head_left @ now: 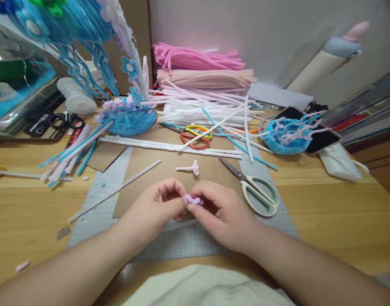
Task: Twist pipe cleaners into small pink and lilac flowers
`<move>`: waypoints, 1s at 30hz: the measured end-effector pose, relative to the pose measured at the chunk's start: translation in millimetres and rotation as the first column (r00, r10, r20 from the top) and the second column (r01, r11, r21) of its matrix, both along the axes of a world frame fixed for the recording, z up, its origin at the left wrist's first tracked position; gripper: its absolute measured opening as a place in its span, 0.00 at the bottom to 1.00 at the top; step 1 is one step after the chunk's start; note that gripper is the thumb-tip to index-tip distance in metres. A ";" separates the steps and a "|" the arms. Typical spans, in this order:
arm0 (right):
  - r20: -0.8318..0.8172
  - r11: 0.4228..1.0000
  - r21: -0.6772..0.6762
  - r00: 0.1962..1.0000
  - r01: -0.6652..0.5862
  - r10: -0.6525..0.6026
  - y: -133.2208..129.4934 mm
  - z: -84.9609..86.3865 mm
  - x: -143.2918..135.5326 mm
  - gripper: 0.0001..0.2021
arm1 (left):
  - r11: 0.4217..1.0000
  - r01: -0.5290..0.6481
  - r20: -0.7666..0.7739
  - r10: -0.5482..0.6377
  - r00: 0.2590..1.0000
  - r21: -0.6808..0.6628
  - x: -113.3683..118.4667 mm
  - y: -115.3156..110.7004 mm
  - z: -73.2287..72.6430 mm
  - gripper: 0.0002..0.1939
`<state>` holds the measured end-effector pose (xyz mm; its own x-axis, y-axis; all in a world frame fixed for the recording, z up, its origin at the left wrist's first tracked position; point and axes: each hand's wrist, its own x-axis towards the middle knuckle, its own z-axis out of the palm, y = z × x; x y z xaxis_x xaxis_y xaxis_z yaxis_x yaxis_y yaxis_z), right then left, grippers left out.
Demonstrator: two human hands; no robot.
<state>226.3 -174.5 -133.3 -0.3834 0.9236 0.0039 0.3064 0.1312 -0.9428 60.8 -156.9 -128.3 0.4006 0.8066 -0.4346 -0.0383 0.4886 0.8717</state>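
Between the fingertips of both hands is a small lilac pipe cleaner flower [194, 199]. My left hand [165, 199] pinches its left side, while my right hand [217, 208] grips the right side and partly covers it. Just beyond them, a finished-looking pale pink pipe cleaner piece with a stem [195, 168] lies on the brown cardboard [144, 182]. To the right of my right hand rest scissors with pale green handles [261, 195], blades pointing away to the left. A clear glue stick [115, 191] lies slantwise on the left.
Bundles of pink [198, 59], beige [207, 79] and white pipe cleaners [201, 112] are stacked at the back. Orange-handled scissors [195, 141] lie before them. A blue pipe cleaner decoration [131, 121] stands back left; a blue woven basket [286, 136] sits right. A grey cutting mat [96, 212] underlies the cardboard.
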 end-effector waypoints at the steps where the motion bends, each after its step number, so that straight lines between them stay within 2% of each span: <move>1: 0.025 0.998 0.051 0.999 -0.023 0.022 -0.4 0.0 0.8 0.05 | 1.000 0.005 0.006 -0.005 1.000 0.006 0.4 -0.3 0.3 0.08; 3: -0.011 0.999 0.046 1.000 -0.027 0.028 -0.7 -1.7 1.7 0.07 | 1.000 0.014 0.032 -0.014 0.999 0.010 1.0 -0.8 0.7 0.08; 7: -0.102 0.991 -0.120 0.993 0.053 -0.066 -1.6 -8.3 0.3 0.07 | 0.999 0.008 0.072 -0.005 0.997 -0.032 1.0 -0.8 -0.8 0.08; 11: -0.128 0.973 -0.197 0.981 0.116 -0.143 -2.3 -9.3 -2.8 0.07 | 0.995 0.045 0.097 -0.036 0.995 -0.091 -0.5 -0.1 -2.9 0.10; 17: -0.334 0.885 -0.451 0.898 0.115 -0.287 -0.9 -4.6 -9.8 0.12 | 0.996 0.081 0.127 -0.076 0.989 -0.030 -0.4 -1.3 -3.3 0.08; 21: -0.403 0.854 -0.507 0.845 0.115 -0.352 -1.3 -8.7 -11.9 0.13 | 0.999 0.032 0.138 -0.030 0.990 -0.015 3.0 -4.3 -4.8 0.07; 24: -0.412 0.843 -0.532 0.844 0.083 -0.343 0.1 -12.0 -10.4 0.12 | 0.999 0.004 0.120 0.000 0.993 -0.033 5.6 -6.0 -4.1 0.07; 26: -0.456 0.825 -0.565 0.830 0.010 -0.322 2.3 -11.5 -8.5 0.12 | 0.998 -0.020 0.131 0.027 0.991 -0.056 6.2 -6.1 -2.9 0.08; 30: -0.578 0.774 -0.621 0.740 -0.123 -0.346 6.0 -6.8 -5.3 0.12 | 0.994 -0.068 0.218 0.086 0.972 -0.089 3.6 -3.8 -1.5 0.07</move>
<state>221.0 -168.5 -140.2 -0.3949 0.8493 -0.3503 -0.4135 -0.5048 -0.7578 64.4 -160.7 -129.8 0.4315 0.8051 -0.4070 -0.2658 0.5446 0.7955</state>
